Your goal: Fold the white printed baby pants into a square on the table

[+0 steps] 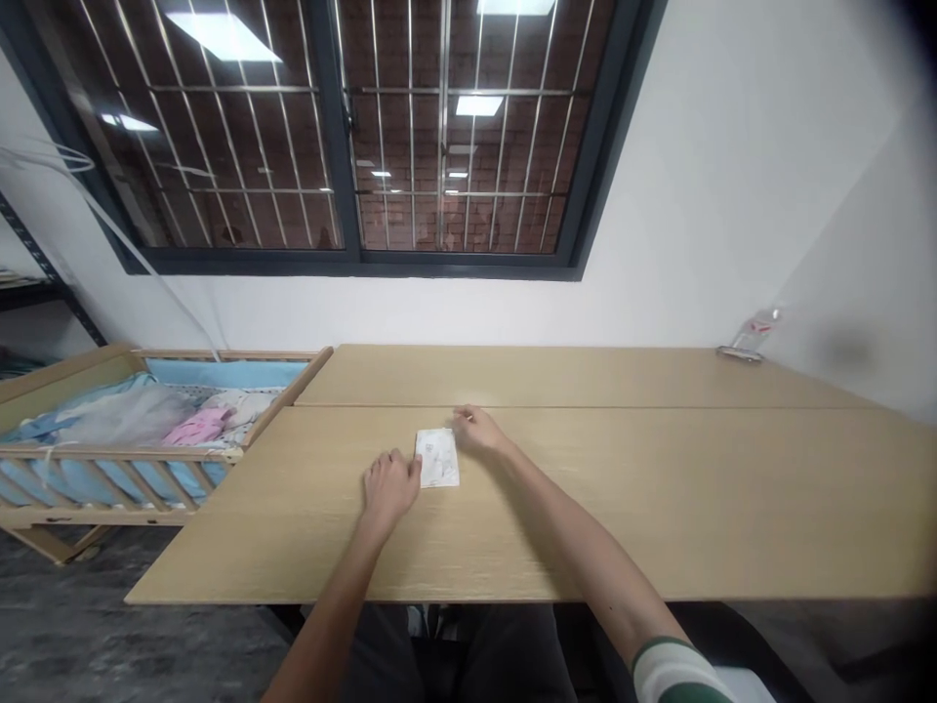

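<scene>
A small white folded cloth (438,458) with a faint print lies flat on the wooden table (586,508). My left hand (388,485) rests at the cloth's lower left corner, fingers curled and pinching its edge. My right hand (476,429) is at the upper right corner, fingers curled down onto that corner. Both forearms reach in from the near edge of the table.
A wooden baby crib (132,430) with blue, grey and pink bedding stands against the table's left end. A plastic bottle (755,332) lies at the far right by the wall. A barred dark window (351,137) fills the wall behind.
</scene>
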Tool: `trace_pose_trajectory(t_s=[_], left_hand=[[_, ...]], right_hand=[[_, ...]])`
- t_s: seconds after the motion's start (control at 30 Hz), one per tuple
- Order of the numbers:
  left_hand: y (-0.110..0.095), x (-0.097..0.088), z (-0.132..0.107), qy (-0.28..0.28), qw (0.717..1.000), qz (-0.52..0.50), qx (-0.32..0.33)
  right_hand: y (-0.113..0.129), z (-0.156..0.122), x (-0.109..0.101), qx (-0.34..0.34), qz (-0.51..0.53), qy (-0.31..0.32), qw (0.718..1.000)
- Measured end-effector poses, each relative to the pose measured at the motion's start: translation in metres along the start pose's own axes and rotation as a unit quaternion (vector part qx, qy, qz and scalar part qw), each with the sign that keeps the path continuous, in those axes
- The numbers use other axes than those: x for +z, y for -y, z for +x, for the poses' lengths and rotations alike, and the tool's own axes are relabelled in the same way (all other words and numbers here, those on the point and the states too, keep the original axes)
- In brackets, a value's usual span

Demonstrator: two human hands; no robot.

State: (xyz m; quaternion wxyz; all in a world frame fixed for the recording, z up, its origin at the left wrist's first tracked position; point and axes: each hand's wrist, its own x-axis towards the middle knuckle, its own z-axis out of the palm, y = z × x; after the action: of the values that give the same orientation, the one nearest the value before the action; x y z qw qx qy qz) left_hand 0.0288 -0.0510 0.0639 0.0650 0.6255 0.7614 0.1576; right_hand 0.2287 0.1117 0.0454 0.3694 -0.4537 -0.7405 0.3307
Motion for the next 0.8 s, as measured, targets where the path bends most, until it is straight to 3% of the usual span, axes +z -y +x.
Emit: trace_pose_trajectory(t_s=[0.1, 0.27, 0.47, 0.57, 0.67, 0.8], left_hand=[[-0.005, 0.006, 0.015, 0.016, 1.000, 0.005, -0.013], [-0.016, 0.015, 0.028, 0.031, 0.999, -0.029, 0.027], [-0.014, 0.002, 0.020, 0.001, 0.991, -0.113, 0.076], [0.007, -0.017, -0.006, -0.020, 0.985, -0.145, 0.092], [0.046, -0.043, -0.050, -0.038, 0.974, -0.189, 0.116], [0.112, -0.077, -0.120, 0.034, 0.970, -0.200, 0.131]], right_hand=[[0.007, -0.007, 0.008, 0.006, 0.033, 0.020, 0.999], [0.015, -0.020, 0.016, 0.021, 0.066, 0.022, 0.997], [0.030, -0.038, 0.027, 0.053, 0.095, 0.024, 0.994], [0.051, -0.060, 0.044, 0.056, 0.161, 0.065, 0.983], [0.081, -0.097, 0.069, 0.057, 0.249, 0.129, 0.958], [0.124, -0.158, 0.106, 0.064, 0.274, 0.286, 0.916]])
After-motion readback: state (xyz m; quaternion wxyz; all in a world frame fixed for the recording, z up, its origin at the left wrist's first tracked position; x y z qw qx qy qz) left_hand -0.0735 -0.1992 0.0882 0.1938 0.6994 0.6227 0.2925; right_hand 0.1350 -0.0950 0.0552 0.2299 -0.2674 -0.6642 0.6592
